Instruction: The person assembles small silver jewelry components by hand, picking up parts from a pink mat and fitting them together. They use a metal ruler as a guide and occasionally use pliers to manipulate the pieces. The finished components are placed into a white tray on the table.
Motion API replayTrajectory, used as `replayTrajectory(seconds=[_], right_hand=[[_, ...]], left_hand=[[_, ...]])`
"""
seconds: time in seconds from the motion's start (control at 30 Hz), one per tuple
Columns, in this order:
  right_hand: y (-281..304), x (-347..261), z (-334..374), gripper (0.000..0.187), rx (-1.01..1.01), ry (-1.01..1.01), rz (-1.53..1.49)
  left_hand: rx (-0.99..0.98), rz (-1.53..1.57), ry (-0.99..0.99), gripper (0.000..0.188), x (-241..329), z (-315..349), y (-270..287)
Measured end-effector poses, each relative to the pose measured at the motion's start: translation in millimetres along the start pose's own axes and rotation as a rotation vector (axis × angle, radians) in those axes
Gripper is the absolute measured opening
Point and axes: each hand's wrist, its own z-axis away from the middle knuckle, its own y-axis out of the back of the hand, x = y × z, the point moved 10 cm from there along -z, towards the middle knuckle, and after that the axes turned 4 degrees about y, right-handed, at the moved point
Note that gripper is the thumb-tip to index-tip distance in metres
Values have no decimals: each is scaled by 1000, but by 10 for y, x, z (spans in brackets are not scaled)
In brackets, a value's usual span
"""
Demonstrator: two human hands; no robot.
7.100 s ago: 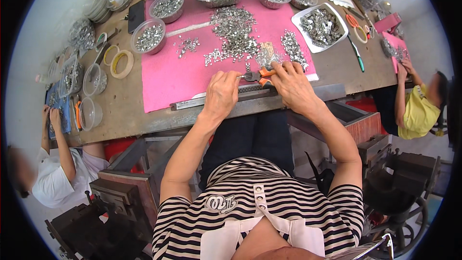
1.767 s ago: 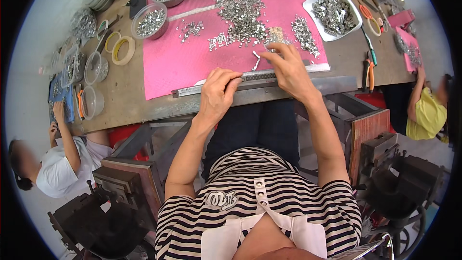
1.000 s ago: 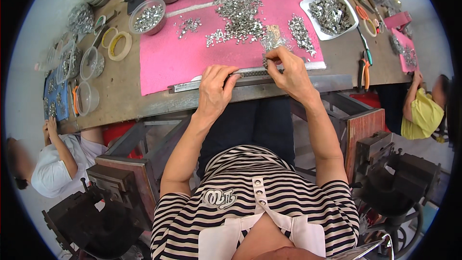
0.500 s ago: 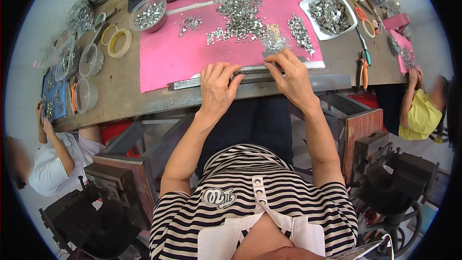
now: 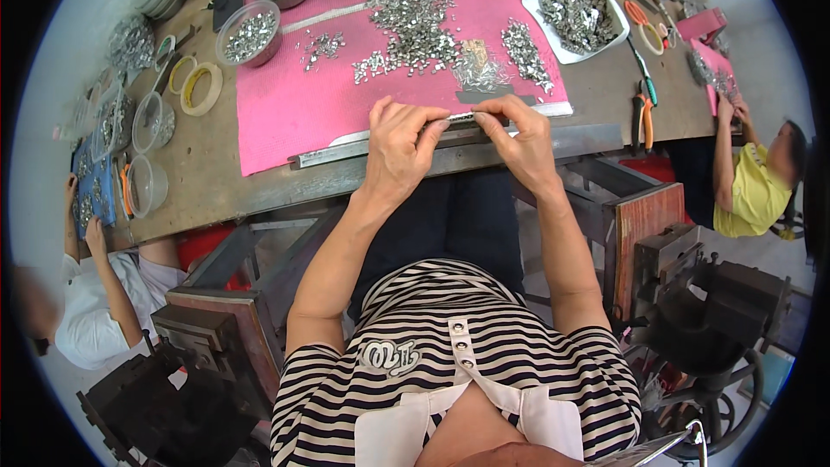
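My left hand [image 5: 399,145] and my right hand [image 5: 524,140] are near the front edge of the table, with thumbs and fingers pinched. Between them is a short linked metal strip [image 5: 462,118], dark and silver, one end in each hand. It looks like a piece of watch band; the fingers hide its ends. Just below the hands, a long metal bar [image 5: 337,154] lies along the table edge. Beyond them, loose silver metal pieces [image 5: 415,26] are heaped on a pink mat [image 5: 285,121], beside small thin pins [image 5: 482,76] and a flat grey plate [image 5: 510,93].
Clear tubs [image 5: 251,35] of metal pieces and a white dish [image 5: 566,56] stand around the mat. Tape rolls [image 5: 201,91] lie at left, orange-handled pliers [image 5: 641,121] at right. Co-workers sit at both sides, one in white [image 5: 104,303], one in yellow [image 5: 745,195].
My hands have come closer together, the left moving toward the right. The strip between them now shows a shorter stretch, and more of the grey plate is visible. The view has shifted slightly.
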Motion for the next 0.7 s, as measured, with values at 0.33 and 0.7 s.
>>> replayTrajectory(seconds=[0.33, 0.7], right_hand=[[-63, -20, 236, 15, 122, 206, 267], [-110, 37, 204, 11, 137, 220, 278]], left_hand=[[117, -191, -119, 14, 44, 114, -162], [84, -207, -119, 13, -17, 114, -126]])
